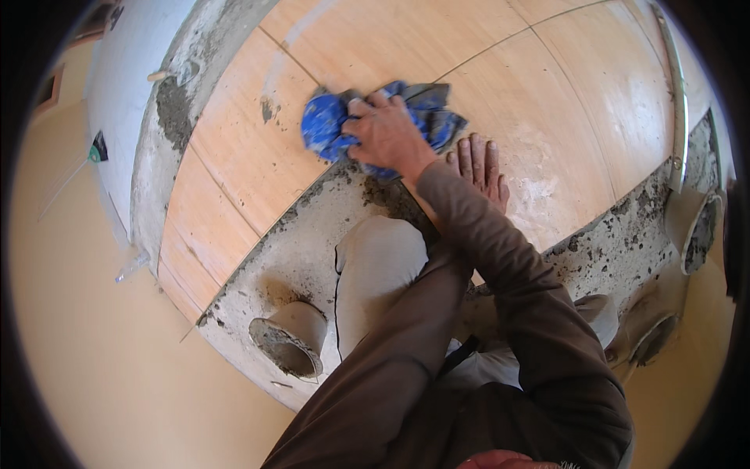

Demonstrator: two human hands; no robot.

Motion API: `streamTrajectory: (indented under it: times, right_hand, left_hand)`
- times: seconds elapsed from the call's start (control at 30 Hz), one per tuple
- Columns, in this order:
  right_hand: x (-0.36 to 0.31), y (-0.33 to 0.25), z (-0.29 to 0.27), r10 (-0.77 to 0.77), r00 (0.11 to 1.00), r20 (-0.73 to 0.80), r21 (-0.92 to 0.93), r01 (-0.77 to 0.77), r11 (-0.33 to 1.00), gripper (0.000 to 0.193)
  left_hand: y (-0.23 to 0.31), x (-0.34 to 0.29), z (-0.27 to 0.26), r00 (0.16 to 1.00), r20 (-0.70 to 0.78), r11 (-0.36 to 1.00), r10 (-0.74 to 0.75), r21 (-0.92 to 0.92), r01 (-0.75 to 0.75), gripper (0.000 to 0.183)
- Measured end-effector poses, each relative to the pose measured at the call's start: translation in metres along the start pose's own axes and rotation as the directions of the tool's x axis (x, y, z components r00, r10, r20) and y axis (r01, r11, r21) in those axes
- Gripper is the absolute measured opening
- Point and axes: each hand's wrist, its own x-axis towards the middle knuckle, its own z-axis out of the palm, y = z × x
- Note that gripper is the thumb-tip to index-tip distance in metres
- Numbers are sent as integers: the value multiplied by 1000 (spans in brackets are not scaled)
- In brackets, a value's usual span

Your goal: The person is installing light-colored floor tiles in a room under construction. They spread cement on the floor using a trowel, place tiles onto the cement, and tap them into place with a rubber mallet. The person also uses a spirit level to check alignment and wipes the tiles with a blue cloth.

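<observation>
My right hand (388, 134) presses a crumpled blue and grey cloth (322, 127) onto the tan tiled floor (500, 86), over a tile joint near the tiles' near edge. Its fingers are bent over the cloth, and the hand is slightly smeared by motion. My right forearm crosses over my left one. Flat on the tile just right of the cloth lies my left hand (483, 168), fingers stretched out and holding nothing. Its wrist is hidden under the right sleeve. A whitish, shiny smear (539, 187) marks the tile beside it.
Near me, a rough grey strip (258, 270) with mortar crumbs borders the tiles, and my knee (379, 254) is over it. Beige pipe-like cylinders (301, 328) stand at both sides. A long straight bar (678, 102) lies at right. Mortar (173, 109) lies along the left edge.
</observation>
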Motion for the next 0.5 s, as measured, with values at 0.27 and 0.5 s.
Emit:
streamTrajectory:
  times: [0.27,0.5]
  right_hand:
    - [-3,42,-2,-116,981,-156,-81,104,991,39]
    - [-76,291,-193,385,660,-645,-261,-664,700,42]
  left_hand:
    - [0,-3,-10,995,102,994,-21,111,9,68]
    - [8,-1,-8,997,75,996,17,83,-23,66]
